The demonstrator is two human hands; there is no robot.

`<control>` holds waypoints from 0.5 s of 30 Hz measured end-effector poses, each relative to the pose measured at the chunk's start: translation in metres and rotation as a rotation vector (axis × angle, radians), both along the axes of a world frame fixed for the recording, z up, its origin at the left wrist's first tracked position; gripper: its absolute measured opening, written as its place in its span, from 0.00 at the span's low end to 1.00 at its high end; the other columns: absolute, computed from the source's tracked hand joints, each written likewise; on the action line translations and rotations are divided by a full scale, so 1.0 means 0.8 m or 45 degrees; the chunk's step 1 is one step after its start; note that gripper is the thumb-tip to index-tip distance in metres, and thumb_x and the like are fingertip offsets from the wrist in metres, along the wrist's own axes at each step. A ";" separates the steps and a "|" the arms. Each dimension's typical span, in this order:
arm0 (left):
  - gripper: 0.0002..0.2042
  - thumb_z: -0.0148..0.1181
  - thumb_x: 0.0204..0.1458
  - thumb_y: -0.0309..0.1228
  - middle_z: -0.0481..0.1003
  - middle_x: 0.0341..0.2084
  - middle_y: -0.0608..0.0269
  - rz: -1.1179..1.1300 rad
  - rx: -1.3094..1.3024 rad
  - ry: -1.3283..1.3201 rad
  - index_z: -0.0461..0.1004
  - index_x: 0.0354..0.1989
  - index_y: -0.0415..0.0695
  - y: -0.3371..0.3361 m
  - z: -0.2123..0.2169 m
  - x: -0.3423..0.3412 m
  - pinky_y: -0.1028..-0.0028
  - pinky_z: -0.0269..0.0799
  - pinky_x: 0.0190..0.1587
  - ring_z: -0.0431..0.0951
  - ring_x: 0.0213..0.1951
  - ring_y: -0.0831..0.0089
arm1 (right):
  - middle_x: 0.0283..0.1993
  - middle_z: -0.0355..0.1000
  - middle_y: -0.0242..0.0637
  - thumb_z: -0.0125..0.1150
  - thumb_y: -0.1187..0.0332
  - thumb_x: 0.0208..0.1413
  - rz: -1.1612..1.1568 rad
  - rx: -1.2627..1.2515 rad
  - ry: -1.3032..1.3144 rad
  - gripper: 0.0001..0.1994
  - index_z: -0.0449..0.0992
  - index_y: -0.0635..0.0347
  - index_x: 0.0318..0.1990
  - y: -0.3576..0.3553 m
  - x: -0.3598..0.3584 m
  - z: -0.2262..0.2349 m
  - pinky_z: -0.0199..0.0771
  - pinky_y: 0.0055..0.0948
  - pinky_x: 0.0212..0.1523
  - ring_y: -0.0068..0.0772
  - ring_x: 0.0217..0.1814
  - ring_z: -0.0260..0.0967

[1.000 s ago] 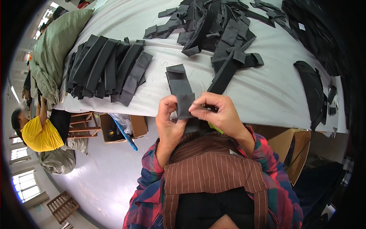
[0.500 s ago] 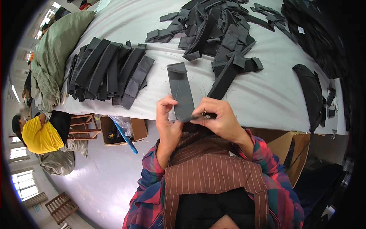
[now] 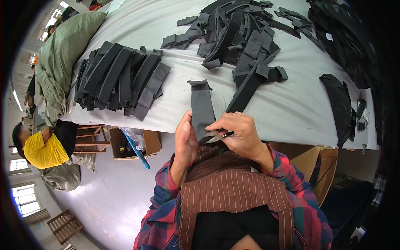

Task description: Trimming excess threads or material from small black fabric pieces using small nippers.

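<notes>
Dark grey fabric strip (image 3: 202, 104): in front of the person, its far part over the near side of the white-covered table (image 3: 283, 110), its near end between the two hands at the table's edge. Long axis runs near to far, with the far end leaning a little left; the strip points away from the body.

Appearance: narrow, flat, matt, dark grey, with straight long sides. The far end carries a turned, slightly curled flap that sticks out at the corners. The near end is darker and bunched by the hands.

Left hand (image 3: 186, 139): at the strip's left side, wrist low, palm turned right, fingers raised and narrow, holding the strip near its near end. Right hand (image 3: 240, 132): comes in from the right, knuckles up, fingers bent and closed on small scissors (image 3: 217, 136) with dark handles; thumb and forefinger lie by the strip's right edge. The blades point left across the near end; contact between blades and cloth is too small to tell for certain. Both forearms, in plaid sleeves, angle inward.

Surroundings: a row of similar strips (image 3: 116, 79) lies on the table to the left, and a loose heap of dark strips (image 3: 235, 37) lies farther off.
</notes>
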State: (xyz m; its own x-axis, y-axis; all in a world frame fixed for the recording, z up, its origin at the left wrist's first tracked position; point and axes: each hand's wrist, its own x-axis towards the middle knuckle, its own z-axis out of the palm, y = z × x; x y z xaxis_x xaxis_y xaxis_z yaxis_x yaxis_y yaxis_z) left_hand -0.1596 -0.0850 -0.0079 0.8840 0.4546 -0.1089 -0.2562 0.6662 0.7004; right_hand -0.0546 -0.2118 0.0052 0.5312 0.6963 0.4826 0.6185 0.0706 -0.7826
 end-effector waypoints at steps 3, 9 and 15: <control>0.13 0.52 0.54 0.24 0.72 0.42 0.61 -0.023 0.154 0.075 0.66 0.48 0.35 0.006 -0.010 -0.003 0.78 0.67 0.47 0.72 0.43 0.77 | 0.22 0.69 0.31 0.62 0.81 0.35 0.122 -0.089 -0.058 0.14 0.79 0.55 0.34 -0.004 0.004 0.008 0.61 0.25 0.27 0.29 0.24 0.66; 0.13 0.54 0.51 0.18 0.72 0.42 0.59 0.006 0.207 0.165 0.67 0.47 0.35 0.004 -0.006 -0.004 0.76 0.67 0.50 0.72 0.44 0.76 | 0.30 0.74 0.35 0.64 0.68 0.48 -0.140 -0.162 0.106 0.09 0.78 0.57 0.38 -0.017 0.019 0.006 0.66 0.32 0.30 0.37 0.31 0.71; 0.14 0.54 0.51 0.16 0.72 0.43 0.59 -0.038 0.257 0.207 0.67 0.47 0.34 0.001 -0.005 -0.004 0.76 0.68 0.48 0.72 0.44 0.77 | 0.27 0.73 0.31 0.64 0.68 0.47 -0.270 -0.213 -0.107 0.07 0.78 0.55 0.35 -0.013 0.015 0.006 0.61 0.31 0.27 0.34 0.27 0.68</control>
